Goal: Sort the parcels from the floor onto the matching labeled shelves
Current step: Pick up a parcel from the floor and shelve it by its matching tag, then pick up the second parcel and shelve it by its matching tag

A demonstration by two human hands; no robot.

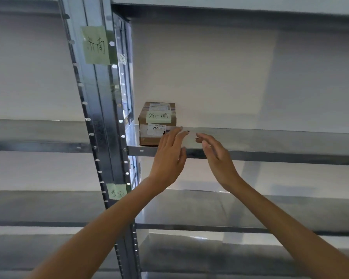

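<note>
At the left end of the middle shelf [250, 137], tight against the steel upright [103, 109], sits the parcel [157, 123]: a small brown cardboard box, taped, upright and square to the shelf edge. A green note [159, 116] on its front reads 济南, same characters as the green label on the upright [95, 45] above. So it looks correctly placed. A white shipping sticker [156, 129] sits below the note.

Handling, my read: small, rigid, probably light. Cardboard faces give decent friction; the taped strips will be slicker. Corners look sound, no crush marks. Contents unknown, so treat as fragile-ish. Best hold is the two side faces, or one hand under the base, not the sticker face.

Left hand [169, 156] is at the box's lower right front corner, fingers [179, 132] loosely spread, touching or just off the sticker; can't tell which. It grips nothing. Right hand [218, 158] is just beside it over bare shelf, fingers [201, 135] open and relaxed, empty.

A second green label [117, 191] marks the shelf below. No other parcels in view; floor is out of frame.
</note>
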